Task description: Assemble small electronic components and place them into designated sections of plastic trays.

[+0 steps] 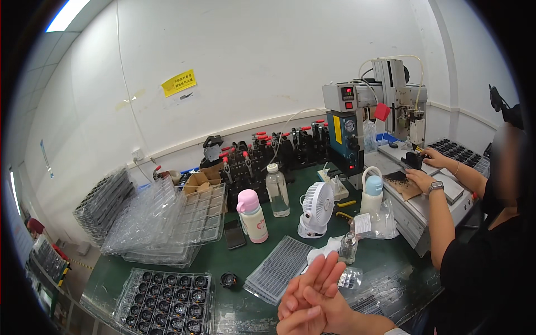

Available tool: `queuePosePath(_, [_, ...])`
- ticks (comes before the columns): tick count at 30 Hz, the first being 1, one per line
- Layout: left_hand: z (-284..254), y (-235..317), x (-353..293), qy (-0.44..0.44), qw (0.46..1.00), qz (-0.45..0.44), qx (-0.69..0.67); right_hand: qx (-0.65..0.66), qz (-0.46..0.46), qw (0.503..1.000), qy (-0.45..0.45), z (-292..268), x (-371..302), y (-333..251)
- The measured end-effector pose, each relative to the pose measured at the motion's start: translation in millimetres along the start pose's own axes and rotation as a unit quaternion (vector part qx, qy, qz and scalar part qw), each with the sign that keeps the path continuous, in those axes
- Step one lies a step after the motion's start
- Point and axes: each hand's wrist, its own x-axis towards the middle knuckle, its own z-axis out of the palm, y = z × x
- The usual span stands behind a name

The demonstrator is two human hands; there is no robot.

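Observation:
My two hands are pressed together near the lower edge, above the front of the green table (223,312). Fingers of my left hand (319,273) point up and stretch out, while my right hand (338,317) folds against it; the overlap partly hides both. No object shows between them. Just behind lies a stack of grey perforated sheets (280,266), beside a small clear bottle (348,248) and white tissue (324,251). To the left, a clear tray (207,298) holds several round black parts, with one loose black part (228,280) next to it.
Clear plastic trays (151,223) pile up at the left. A pink-capped bottle (254,218), a water bottle (277,192), a phone (234,234) and a white fan (316,209) stand or lie mid-table. At right, a co-worker's hands (427,173) work at a bench machine (391,100).

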Motion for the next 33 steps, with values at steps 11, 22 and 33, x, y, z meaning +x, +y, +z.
queuePosePath(11, [7,-40,20,0.260,0.932,0.242,0.065,-0.340,-0.156,0.888,0.266,-6,7,38])
queuePosePath(22, [-19,12,2,0.088,0.986,0.003,0.138,-0.464,-0.147,0.870,0.072,-9,4,-6])
queuePosePath(33, [-19,33,-6,0.086,0.967,-0.004,0.240,-0.738,-0.025,0.674,-0.017,-17,7,-30])
